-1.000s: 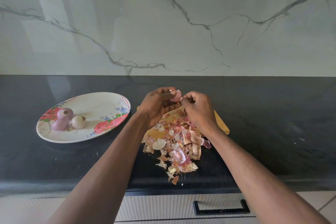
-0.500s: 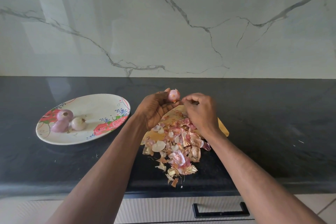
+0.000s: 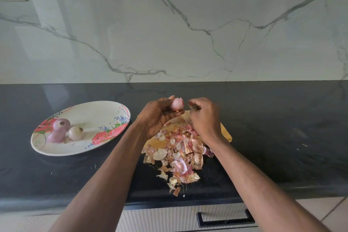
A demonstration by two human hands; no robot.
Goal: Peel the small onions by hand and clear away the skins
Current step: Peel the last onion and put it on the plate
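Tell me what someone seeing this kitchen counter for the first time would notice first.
Probably the two hands at the centre: the left hand holds a small pink onion, while the right hand, fingers curled, sits just beside it. Right below them a heap of onion skins spills over a yellow board. To the left, a floral plate holds three onions.

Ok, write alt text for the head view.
A left hand holds a small pink onion above a pile of onion skins on a black counter, while the right hand pinches beside it. To the left, a floral plate holds three onions.
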